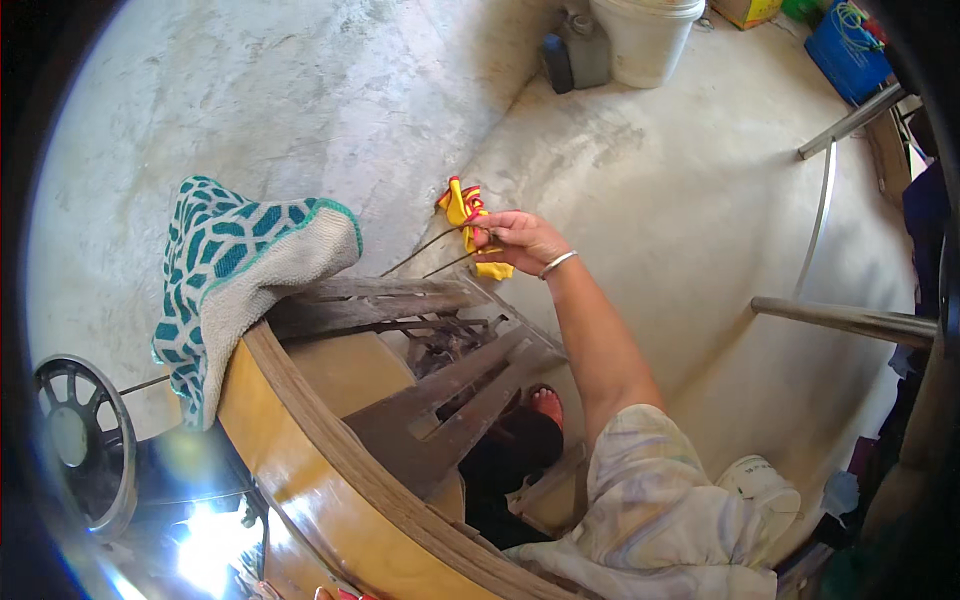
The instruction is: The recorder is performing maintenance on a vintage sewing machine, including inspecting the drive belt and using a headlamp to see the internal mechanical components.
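Grip, right: the right hand (518,238) has its thumb and fingertips pinched on two thin, dark strands (421,250); whether the pinch also takes in the yellow-and-red cloth (493,270) cannot be told.
Grip, left: only fingertips of the left hand (346,595) show at the bottom of the view, by the near part of the desk (265,450); its grip cannot be told.
Handling: a light, even pull with both strands pinched together would probably serve best, since a loose one could snag on the dark wooden slats (375,308).
Clearance: drawing the strands away from the cloth's folds seems wise, as they could tangle there.
Strands' place: off the desk, beyond its far corner, where a green-and-grey towel (255,240) drapes over the edge; they run from the fingers toward the slats.
Strands' look: slim, nearly straight, roughly side by side with a gap; one doubled cord or two separate pieces, unclear.
Cloth's look: bright, crumpled, partly behind the hand.
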